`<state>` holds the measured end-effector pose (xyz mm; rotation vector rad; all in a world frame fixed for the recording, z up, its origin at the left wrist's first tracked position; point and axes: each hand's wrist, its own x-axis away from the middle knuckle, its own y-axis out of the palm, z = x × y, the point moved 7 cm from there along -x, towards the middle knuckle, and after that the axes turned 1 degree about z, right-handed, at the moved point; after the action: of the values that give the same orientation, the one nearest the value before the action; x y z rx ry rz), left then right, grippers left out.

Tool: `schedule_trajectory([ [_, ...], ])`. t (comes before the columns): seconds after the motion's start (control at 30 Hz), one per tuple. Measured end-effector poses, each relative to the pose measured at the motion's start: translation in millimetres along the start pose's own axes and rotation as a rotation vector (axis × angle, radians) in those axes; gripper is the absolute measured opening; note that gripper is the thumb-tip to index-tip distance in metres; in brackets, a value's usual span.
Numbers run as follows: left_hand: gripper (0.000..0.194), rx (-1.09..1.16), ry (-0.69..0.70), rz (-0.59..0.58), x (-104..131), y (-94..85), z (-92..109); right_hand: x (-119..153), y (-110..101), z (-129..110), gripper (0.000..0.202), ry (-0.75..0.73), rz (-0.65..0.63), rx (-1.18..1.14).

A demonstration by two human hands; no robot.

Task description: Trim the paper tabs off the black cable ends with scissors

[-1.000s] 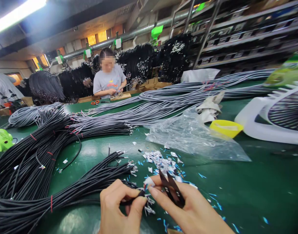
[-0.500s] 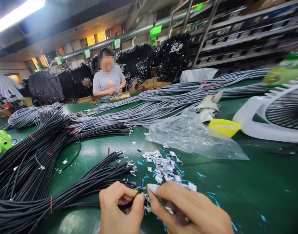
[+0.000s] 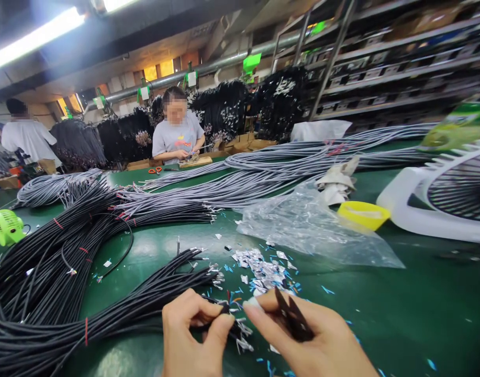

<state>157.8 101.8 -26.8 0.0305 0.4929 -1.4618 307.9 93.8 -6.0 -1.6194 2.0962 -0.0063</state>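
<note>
My left hand (image 3: pixel 196 327) pinches a black cable (image 3: pixel 225 308) close to its stripped end between thumb and forefinger. Thin coloured wires (image 3: pixel 235 299), red and orange among them, fan out of that end towards my right hand. My right hand (image 3: pixel 306 335) has thumb and forefinger close together just right of the wires, with something white (image 3: pixel 254 303) at the fingertips. Dark snips (image 3: pixel 292 317) with two pointed blades lie in its grip, tips upward. Below the fingers, several more silvery cable ends (image 3: pixel 244 335) show, partly hidden by my left hand.
Bundled black cables (image 3: pixel 118 309) cover the left side of the green table. Silvery foil scraps and blue bits (image 3: pixel 263 267) lie ahead. Beyond are grey cables (image 3: pixel 208 186), a clear plastic bag (image 3: pixel 302 225), a yellow scoop-like piece (image 3: pixel 363 214) and a white fan (image 3: pixel 412 204). A co-worker (image 3: pixel 179 131) sits opposite.
My right hand has turned, bringing the blades of the snips into view, and its fingertips are slightly further from the cable. The coloured wires are more spread. The camera view has tilted slightly up.
</note>
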Motion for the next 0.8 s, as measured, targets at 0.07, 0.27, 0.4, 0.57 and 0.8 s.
schedule_trajectory([
  [0.07, 0.020, -0.018, 0.035, -0.002, -0.3, -0.4, 3.4, 0.1, 3.7, 5.3, 0.018, 0.147, -0.010, -0.104],
  [0.27, 0.018, -0.043, 0.112, -0.011, -1.0, -0.5, 12.5, 5.0, 7.3, 17.4, 0.015, 0.294, -0.037, -0.178],
  [0.4, 0.018, -0.082, 0.172, -0.027, -0.6, 0.2, 14.7, 2.4, 14.2, 22.1, 0.021, 0.173, -0.205, -0.085],
  [0.57, 0.018, -0.142, 0.233, -0.104, -2.2, 2.8, 13.9, 2.1, 10.2, -2.2, 0.026, -0.221, -0.173, 0.177],
  [0.8, 0.019, -0.295, 0.443, -0.041, 2.8, 3.2, 28.6, 5.6, 1.9, -7.7, 0.036, -0.313, -0.160, 0.280],
])
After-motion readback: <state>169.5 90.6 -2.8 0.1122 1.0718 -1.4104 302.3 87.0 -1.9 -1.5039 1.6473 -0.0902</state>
